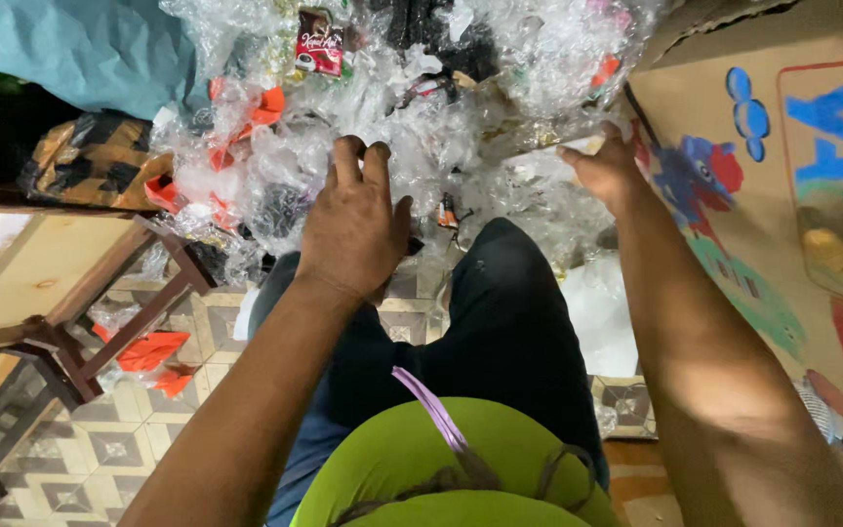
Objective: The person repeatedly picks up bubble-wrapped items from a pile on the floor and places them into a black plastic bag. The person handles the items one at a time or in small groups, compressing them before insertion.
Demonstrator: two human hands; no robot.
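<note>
A big heap of crumpled clear plastic wrappers (412, 127) lies on the floor in front of my knees. My left hand (353, 229) reaches forward into the near edge of the heap, back of the hand up, fingers curled into the plastic. My right hand (605, 166) is at the heap's right side, next to the cardboard, with its fingers closed on a piece of clear plastic (548, 161). Red and orange wrapper scraps (265, 105) and a dark red sachet (319, 44) are mixed into the pile.
A large cardboard box (792, 195) with coloured cartoon prints stands at the right. A wooden stool frame (100, 322) is at the left over a patterned tile floor (100, 449). A teal sheet (70, 49) lies at the top left. A white bag (602, 312) rests by my right knee.
</note>
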